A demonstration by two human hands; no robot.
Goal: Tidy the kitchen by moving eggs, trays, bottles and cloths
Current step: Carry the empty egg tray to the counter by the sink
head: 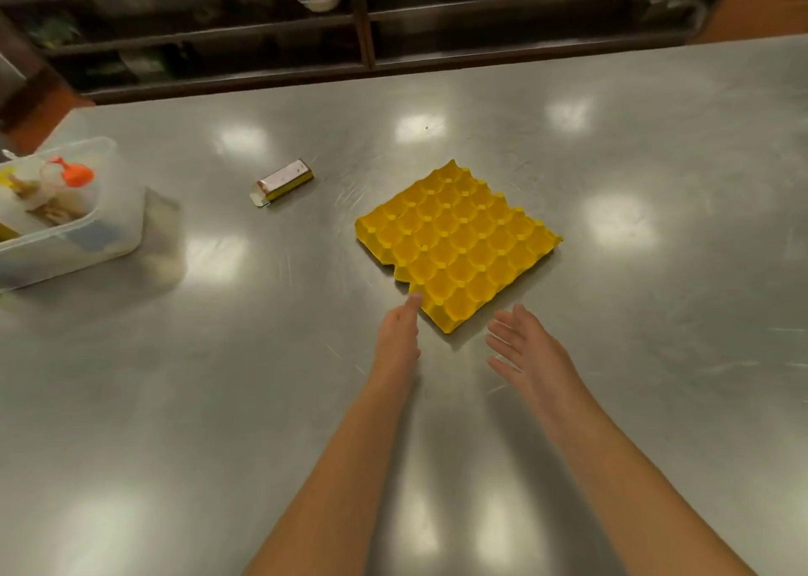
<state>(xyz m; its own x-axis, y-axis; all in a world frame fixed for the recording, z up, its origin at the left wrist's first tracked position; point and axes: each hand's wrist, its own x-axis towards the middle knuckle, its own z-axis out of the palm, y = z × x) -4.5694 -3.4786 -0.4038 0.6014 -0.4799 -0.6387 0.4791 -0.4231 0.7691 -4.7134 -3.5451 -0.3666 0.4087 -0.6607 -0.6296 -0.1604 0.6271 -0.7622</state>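
Observation:
A yellow egg tray [457,243] lies flat and empty on the steel table [306,400], turned like a diamond with one corner toward me. My left hand [398,335] reaches forward, its fingertip at the tray's near left edge. My right hand [522,348] hovers just right of the tray's near corner, fingers straight and spread, holding nothing. No eggs are in view.
A clear plastic tub [74,243] with an orange-capped bottle [76,175] and other items stands at the left edge. A small cardboard box [282,182] lies on the table behind it. Dark shelving [363,20] runs along the far side.

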